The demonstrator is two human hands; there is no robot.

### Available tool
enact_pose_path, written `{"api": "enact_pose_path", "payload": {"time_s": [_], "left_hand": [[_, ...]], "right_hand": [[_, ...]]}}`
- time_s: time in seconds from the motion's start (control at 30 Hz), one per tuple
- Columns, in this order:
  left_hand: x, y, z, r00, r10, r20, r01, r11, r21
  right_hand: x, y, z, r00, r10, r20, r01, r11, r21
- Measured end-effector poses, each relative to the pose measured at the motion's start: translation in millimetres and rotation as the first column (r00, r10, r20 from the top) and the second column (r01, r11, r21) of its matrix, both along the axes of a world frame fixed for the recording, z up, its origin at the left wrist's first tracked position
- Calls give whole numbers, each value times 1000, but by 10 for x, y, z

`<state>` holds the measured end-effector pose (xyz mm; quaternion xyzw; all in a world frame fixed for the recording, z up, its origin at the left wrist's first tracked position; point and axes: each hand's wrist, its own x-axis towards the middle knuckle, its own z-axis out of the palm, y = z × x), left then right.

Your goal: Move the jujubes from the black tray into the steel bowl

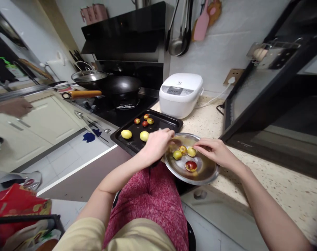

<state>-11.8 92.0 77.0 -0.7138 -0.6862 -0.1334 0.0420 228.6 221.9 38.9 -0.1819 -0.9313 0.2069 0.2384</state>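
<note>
A shallow metal bowl (212, 174) stands at the counter's front edge, with several jujubes inside. One of them is a dark red jujube (191, 166); the others are yellow-green, some with brown patches. My left hand (160, 143) is closed at the bowl's left rim, its fingertips partly hidden. My right hand (214, 151) reaches over the right side of the bowl, its fingertips closed at a yellow-green jujube (191, 152). Left of the bowl lies a black baking tray (165, 120), holding small red-brown jujubes (145, 123) at the back and yellow-green jujubes (126, 134) nearer the front.
A white rice cooker (181, 94) sits behind the tray. On the stove to the left are a black wok (122, 84) and a lidded pan with a wooden handle (85, 94). A large dark appliance (284, 129) borders the right side. An open drawer (82, 170) juts out at left.
</note>
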Motion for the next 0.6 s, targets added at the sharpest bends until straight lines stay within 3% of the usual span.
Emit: {"api": "enact_pose_path", "payload": {"time_s": [0.1,0.2,0.37,0.6], "left_hand": [[-436,93,76,980,199,26,-201,977,67],[-899,229,47,939,342,-17,-342,939,-22],[-1331,399,-145,950,308,-43,-311,946,-96],[-1375,536,-326,968,248,-42,-252,960,-122]], "right_hand": [[-2,6,-13,1000,3,-4,-3,1000,13],[-7,4,-26,1000,8,-10,-8,1000,22],[-17,-8,-35,1000,1,-15,-1,1000,16],[-10,-10,-30,1000,-4,-7,4,1000,-6]]}}
